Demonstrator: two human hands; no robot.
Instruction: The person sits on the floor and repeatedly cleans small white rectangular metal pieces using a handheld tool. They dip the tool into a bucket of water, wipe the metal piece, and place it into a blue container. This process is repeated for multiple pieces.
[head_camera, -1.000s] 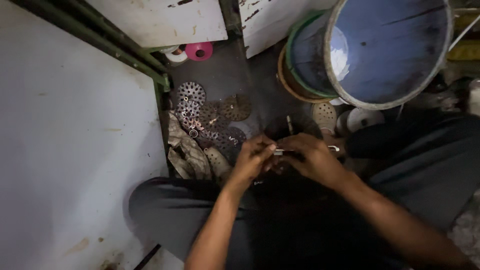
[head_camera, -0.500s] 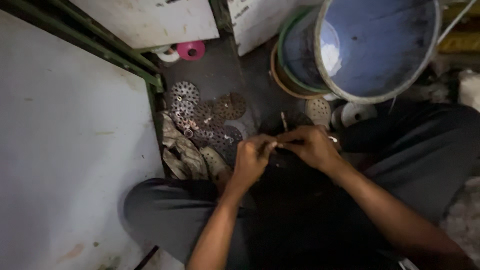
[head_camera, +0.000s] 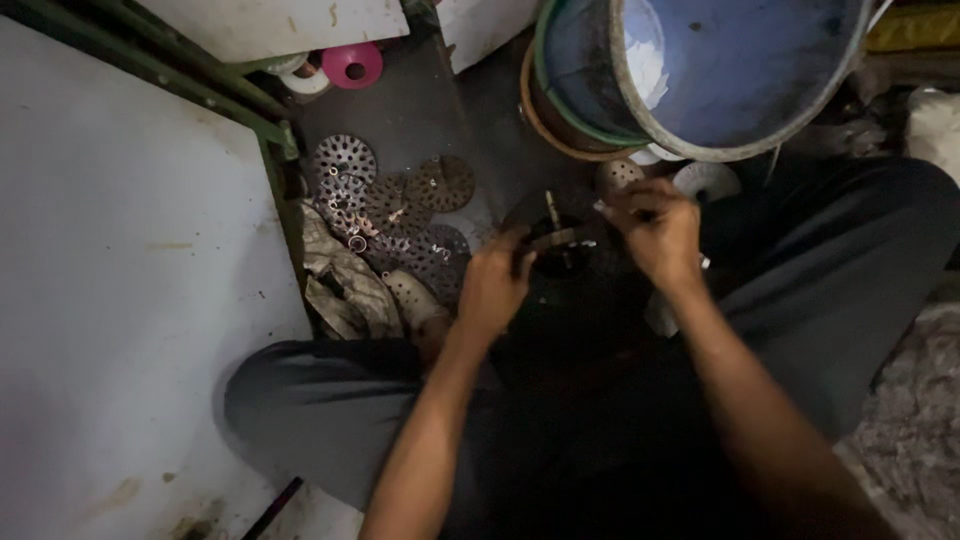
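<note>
My left hand (head_camera: 497, 283) and my right hand (head_camera: 655, 228) are closed together over my lap, above a dark round part (head_camera: 560, 255). Between the fingers of both hands lies a small metal piece (head_camera: 556, 236), with a thin metal pin (head_camera: 551, 207) standing up just behind it. The light is dim, so the exact shape of the piece stays unclear. Both forearms reach in from the bottom of the view over my dark trousers (head_camera: 330, 400).
Several perforated metal discs (head_camera: 345, 160) with small rings lie on the dark floor to the left. A crumpled rag (head_camera: 345, 285) sits beside them. A large blue bucket (head_camera: 740, 70) stands at the upper right. A pink spool (head_camera: 352, 65) lies near a white panel (head_camera: 120, 280).
My hands have spread slightly apart, the right one moving right. The camera view has shifted a little, so the bucket sits further toward the top.
</note>
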